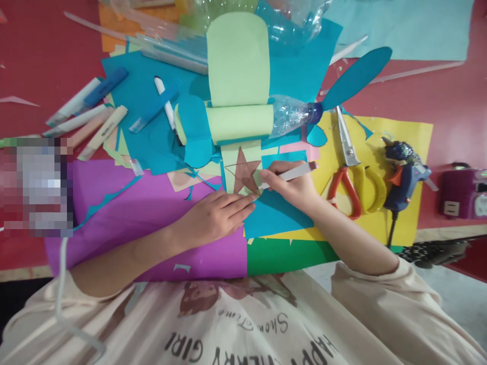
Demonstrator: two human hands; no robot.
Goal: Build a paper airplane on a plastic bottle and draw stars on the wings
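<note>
The star [245, 175] is drawn on the lower green flap [229, 152] of the bottle [287, 117], and its colouring looks well advanced. Brown covers most of its middle and several arms; the left arm and the lower right tip seem paler, little more than outlined, so some filling appears to be left there. The fingers partly hide that end, and I cannot tell exactly how much.

At the star's lower right, the right hand [294, 185] has its grip closed round a white pen [292, 174], the nib at or very near the paper. Just below the star, the left hand [216, 215] lies flat, fingers straight and close together, its grip holding nothing; the fingertips rest by the star's lower edge.

The rest of the build looks largely made. Above the star, a green wrap [241, 123] is round the bottle, and farther up the upper flap [238, 58] shows no drawing. Up and left of the star is a blue tail piece [196, 132]; up and right, a blue blade [359, 76] stands at the cap [315, 112]. Well right of the star, the scissors [347, 147] and glue gun [403, 177] lie unheld on yellow paper [414, 139].
</note>
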